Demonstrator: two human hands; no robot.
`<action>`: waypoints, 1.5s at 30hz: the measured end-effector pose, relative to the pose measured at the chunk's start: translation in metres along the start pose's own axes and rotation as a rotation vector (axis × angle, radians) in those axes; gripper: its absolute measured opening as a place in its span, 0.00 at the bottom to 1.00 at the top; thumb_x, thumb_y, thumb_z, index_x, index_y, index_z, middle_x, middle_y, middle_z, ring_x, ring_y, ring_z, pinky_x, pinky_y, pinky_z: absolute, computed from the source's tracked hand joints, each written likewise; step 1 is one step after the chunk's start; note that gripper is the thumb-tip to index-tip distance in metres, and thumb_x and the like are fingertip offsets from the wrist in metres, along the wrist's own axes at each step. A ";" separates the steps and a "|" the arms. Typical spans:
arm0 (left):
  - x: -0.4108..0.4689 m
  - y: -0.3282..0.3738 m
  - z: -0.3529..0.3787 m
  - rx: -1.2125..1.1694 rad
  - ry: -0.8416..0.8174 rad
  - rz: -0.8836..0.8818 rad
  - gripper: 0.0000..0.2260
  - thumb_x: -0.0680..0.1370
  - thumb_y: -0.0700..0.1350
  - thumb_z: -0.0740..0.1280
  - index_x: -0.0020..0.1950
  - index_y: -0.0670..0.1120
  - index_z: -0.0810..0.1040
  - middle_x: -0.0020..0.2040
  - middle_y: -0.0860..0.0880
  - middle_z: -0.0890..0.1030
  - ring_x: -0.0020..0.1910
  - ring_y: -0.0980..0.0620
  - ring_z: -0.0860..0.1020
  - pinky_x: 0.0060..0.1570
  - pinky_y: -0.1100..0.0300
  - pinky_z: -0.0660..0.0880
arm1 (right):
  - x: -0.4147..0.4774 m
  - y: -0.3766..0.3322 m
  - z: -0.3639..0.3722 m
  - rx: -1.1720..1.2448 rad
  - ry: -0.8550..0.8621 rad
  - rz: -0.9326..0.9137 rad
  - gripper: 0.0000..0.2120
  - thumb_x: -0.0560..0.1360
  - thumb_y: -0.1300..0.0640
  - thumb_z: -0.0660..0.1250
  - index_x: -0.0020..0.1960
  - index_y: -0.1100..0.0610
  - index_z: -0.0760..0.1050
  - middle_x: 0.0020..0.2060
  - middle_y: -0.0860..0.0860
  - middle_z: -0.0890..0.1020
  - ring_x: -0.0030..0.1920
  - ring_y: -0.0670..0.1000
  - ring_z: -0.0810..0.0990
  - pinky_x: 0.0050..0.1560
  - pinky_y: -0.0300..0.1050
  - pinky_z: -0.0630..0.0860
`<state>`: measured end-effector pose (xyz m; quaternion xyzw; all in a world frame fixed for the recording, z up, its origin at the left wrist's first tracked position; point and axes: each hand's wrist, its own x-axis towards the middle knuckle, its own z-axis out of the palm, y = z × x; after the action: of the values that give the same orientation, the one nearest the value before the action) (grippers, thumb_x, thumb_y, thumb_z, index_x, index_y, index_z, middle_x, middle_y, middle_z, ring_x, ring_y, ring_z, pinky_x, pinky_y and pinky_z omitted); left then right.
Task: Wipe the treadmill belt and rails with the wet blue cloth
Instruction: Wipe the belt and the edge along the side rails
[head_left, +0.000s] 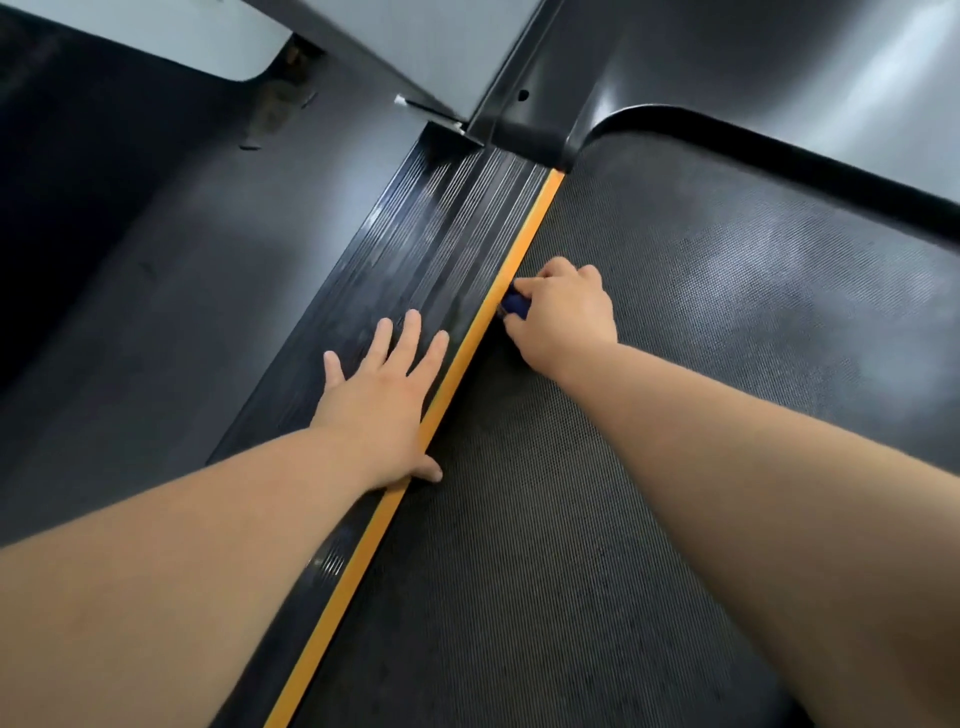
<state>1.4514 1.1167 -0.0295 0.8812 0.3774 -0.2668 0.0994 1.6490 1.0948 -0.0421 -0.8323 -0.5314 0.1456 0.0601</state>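
Note:
The treadmill's dark textured belt (675, 415) fills the right half of the view. Along its left side runs a black ribbed side rail (441, 234) with an orange strip (524, 244) on its inner edge. My left hand (384, 400) lies flat on the rail, fingers spread, thumb over the orange strip. My right hand (558, 312) is bunched on the blue cloth (515, 304), pressing it against the belt's edge right beside the orange strip. Only a small fold of the cloth shows under my fingers.
The treadmill's upright post (524, 67) rises from the rail's far end. A glossy black motor cover (779, 73) curves across the belt's far end. Dark rubber flooring (156, 260) lies left of the rail, with a pale panel (171, 31) beyond it.

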 end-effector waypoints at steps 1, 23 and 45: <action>-0.002 -0.001 0.000 -0.003 -0.002 0.013 0.62 0.60 0.69 0.73 0.74 0.54 0.30 0.75 0.49 0.30 0.75 0.43 0.35 0.68 0.32 0.50 | -0.004 -0.003 0.001 0.007 -0.018 -0.002 0.18 0.76 0.47 0.62 0.64 0.49 0.74 0.60 0.50 0.71 0.59 0.56 0.66 0.55 0.51 0.69; -0.017 -0.009 0.023 -0.013 0.064 0.024 0.64 0.60 0.72 0.71 0.74 0.50 0.28 0.75 0.50 0.28 0.74 0.44 0.32 0.70 0.37 0.42 | 0.005 0.001 -0.006 0.000 -0.057 0.010 0.17 0.77 0.50 0.62 0.62 0.56 0.76 0.59 0.56 0.73 0.59 0.60 0.71 0.57 0.50 0.71; -0.028 -0.009 -0.010 0.029 -0.229 0.066 0.63 0.61 0.60 0.78 0.75 0.49 0.30 0.74 0.50 0.28 0.74 0.42 0.33 0.64 0.29 0.56 | -0.091 -0.031 0.030 0.137 0.009 0.020 0.18 0.78 0.50 0.61 0.66 0.55 0.72 0.59 0.53 0.72 0.60 0.55 0.67 0.57 0.49 0.71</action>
<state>1.4331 1.1091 -0.0061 0.8582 0.3304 -0.3678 0.1381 1.5777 1.0246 -0.0464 -0.8321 -0.5117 0.1786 0.1180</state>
